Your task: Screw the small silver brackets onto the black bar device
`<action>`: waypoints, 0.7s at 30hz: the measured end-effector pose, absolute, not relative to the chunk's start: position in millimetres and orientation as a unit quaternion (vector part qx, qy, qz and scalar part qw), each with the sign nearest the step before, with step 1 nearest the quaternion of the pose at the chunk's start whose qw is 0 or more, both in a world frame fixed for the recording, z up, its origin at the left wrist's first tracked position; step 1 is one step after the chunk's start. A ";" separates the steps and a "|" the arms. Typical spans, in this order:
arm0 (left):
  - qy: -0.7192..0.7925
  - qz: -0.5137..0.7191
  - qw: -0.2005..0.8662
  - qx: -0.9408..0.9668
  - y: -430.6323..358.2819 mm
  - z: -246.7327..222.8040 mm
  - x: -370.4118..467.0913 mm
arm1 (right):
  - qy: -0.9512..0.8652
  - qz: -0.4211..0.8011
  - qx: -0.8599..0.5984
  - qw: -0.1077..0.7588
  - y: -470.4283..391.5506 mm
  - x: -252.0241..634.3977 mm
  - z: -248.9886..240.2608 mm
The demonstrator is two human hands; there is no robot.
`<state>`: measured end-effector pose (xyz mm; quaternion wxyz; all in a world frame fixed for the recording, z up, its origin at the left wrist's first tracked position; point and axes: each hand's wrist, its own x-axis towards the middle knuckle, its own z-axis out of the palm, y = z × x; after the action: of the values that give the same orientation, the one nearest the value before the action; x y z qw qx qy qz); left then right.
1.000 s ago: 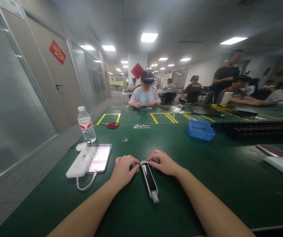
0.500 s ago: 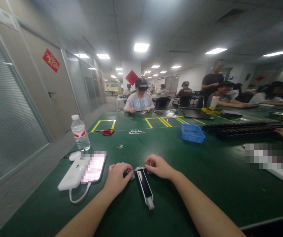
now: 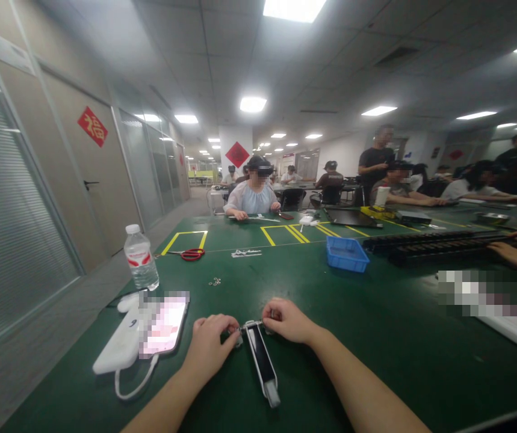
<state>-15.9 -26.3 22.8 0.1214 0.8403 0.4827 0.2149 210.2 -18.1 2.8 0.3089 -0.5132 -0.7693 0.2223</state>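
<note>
A slim white-framed piece with a black strip along its middle and a grey tip (image 3: pixel 262 359) lies lengthwise on the green table, its tip towards me. My left hand (image 3: pixel 212 343) is closed in a pinch at the left of its far end, on a small silvery part (image 3: pixel 239 340). On the opposite side my right hand (image 3: pixel 287 320) also pinches close to that far end; its fingers mostly hide the small part there. A thin bar seems to cross the far end between both hands.
Left are a water bottle (image 3: pixel 141 258), a white power bank (image 3: pixel 120 343) and a phone (image 3: pixel 168 323). Ahead lie small metal rings (image 3: pixel 215 281), red-handled scissors (image 3: pixel 192 254) and white strips (image 3: pixel 246 254). A blue basket (image 3: pixel 346 255) stands right. A co-worker (image 3: pixel 253 195) sits opposite.
The view has tilted up a little, so the table and hands appear lower. Both hands keep their pinch at the far end of the white-framed piece.
</note>
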 end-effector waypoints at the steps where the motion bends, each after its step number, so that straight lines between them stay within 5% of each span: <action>1: 0.482 0.213 0.124 0.841 -26.3 22.9 -15.8 | -0.769 0.222 -0.513 0.309 -18.0 210.0 2.8; 21: 0.486 0.206 0.121 0.840 -25.9 21.3 -11.7 | -0.776 0.210 -0.503 0.318 -17.8 205.3 0.0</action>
<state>-11.7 -25.9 21.3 0.1215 0.8405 0.4860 0.2064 205.3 -17.8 0.0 0.3177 -0.5030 -0.7760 0.2096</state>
